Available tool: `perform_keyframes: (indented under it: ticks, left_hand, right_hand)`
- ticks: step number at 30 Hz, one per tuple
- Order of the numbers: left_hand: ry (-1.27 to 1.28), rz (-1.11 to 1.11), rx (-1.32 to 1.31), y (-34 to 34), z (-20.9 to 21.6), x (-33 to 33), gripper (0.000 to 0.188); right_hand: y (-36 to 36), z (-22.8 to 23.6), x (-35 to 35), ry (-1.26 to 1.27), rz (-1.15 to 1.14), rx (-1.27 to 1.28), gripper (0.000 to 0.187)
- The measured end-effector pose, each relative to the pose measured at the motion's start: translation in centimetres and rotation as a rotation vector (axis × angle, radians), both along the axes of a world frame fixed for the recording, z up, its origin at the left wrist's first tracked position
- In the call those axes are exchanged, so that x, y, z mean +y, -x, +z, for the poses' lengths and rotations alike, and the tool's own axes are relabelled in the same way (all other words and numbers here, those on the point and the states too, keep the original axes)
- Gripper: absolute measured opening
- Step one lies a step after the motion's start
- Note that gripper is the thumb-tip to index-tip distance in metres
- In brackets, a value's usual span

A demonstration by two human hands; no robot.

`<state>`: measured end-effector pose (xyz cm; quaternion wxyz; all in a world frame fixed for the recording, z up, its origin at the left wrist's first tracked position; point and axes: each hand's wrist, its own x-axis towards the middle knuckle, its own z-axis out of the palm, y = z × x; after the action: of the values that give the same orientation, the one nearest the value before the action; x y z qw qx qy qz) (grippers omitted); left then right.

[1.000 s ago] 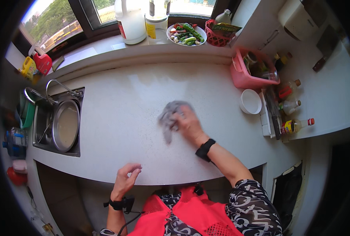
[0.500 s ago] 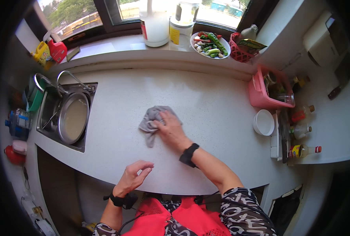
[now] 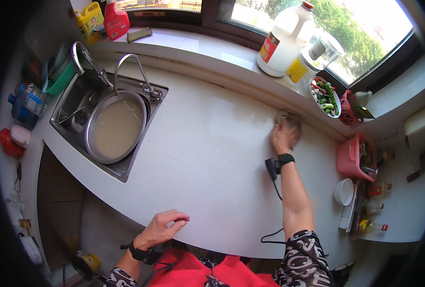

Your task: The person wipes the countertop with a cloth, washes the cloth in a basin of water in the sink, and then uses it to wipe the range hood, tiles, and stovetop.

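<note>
A grey cloth (image 3: 292, 125), bunched up and slightly blurred, lies on the white countertop (image 3: 207, 177) close to the back ledge. My right hand (image 3: 283, 137) presses down on it, fingers over the cloth and the arm stretched far forward. Above the front edge of the counter hovers my left hand (image 3: 163, 227). Its fingers are loosely bent, the thumb stands apart, and nothing is held.
At left, a metal basin (image 3: 118, 125) of cloudy liquid sits in the steel sink (image 3: 126, 171) beneath curved faucets (image 3: 131, 60). A large white jug (image 3: 284, 43) and a bowl of vegetables (image 3: 325, 98) stand on the windowsill. Rightward are a pink bin (image 3: 350, 158) and a white bowl (image 3: 344, 192).
My right hand has carried the grey cloth from the middle of the counter to its far right back. My view has turned, while my left hand stays near the front edge.
</note>
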<state>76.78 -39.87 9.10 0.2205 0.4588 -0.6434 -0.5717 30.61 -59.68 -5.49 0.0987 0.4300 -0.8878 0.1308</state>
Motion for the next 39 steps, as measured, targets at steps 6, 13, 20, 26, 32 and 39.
perform_keyframes:
  ticks: [6, 13, 20, 26, 32, 39]
  left_hand:
    - [0.080, -0.191, 0.129, -5.2, 0.6, -5.8, 0.018]
    - [0.110, -0.117, 0.046, -14.1, -0.3, -9.3, 0.018]
    - [0.044, -0.130, 0.072, -15.8, -0.7, -10.2, 0.017]
    - [0.055, -0.032, 0.014, -18.8, -1.9, -9.7, 0.018]
    - [0.032, 0.058, -0.042, -20.1, -3.0, -10.2, 0.018]
    - [-0.015, 0.149, -0.020, -19.9, -3.2, -10.1, 0.016]
  right_hand:
    - [-23.9, 2.3, -10.6, 0.025, 0.385, -0.167, 0.044]
    - [-28.7, 3.2, -15.5, 0.038, 0.557, -0.162, 0.035]
    - [-26.0, 5.1, -11.3, 0.337, 0.966, -0.258, 0.037]
    - [-3.7, 1.6, -3.8, 0.688, -0.026, -0.138, 0.039]
    - [2.5, 0.6, -7.2, 0.705, -0.246, -0.471, 0.045]
    - [-21.8, 1.9, -15.2, 0.563, 0.409, -0.481, 0.034]
